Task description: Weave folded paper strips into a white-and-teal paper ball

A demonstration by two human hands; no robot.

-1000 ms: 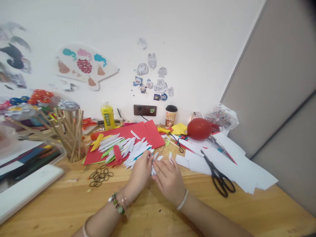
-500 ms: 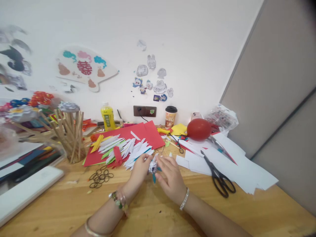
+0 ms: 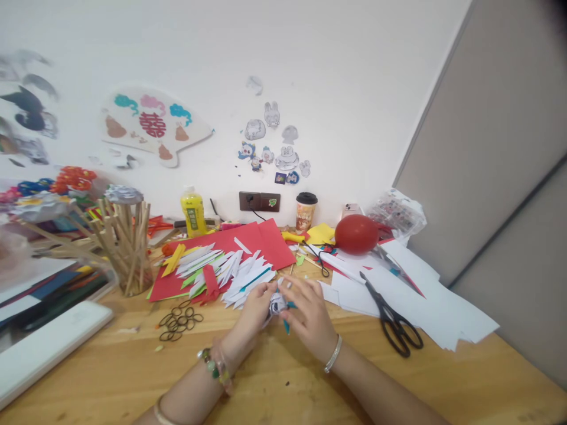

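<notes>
Left hand (image 3: 252, 313) and right hand (image 3: 310, 316) both pinch a small folded white-and-teal paper piece (image 3: 279, 306) above the wooden table (image 3: 274, 383), beside black scissors (image 3: 392, 321).

Bright even light, blurred left edge

**Folded paper piece held above the table**

Small white folded paper piece (image 3: 277, 304), crumpled into a compact bundle, with a teal strip (image 3: 287, 323) projecting toward 6 o'clock. It is pinched between both hands, left hand (image 3: 252, 316) at 9 o'clock, right hand (image 3: 312, 319) at 3 o'clock.
</notes>
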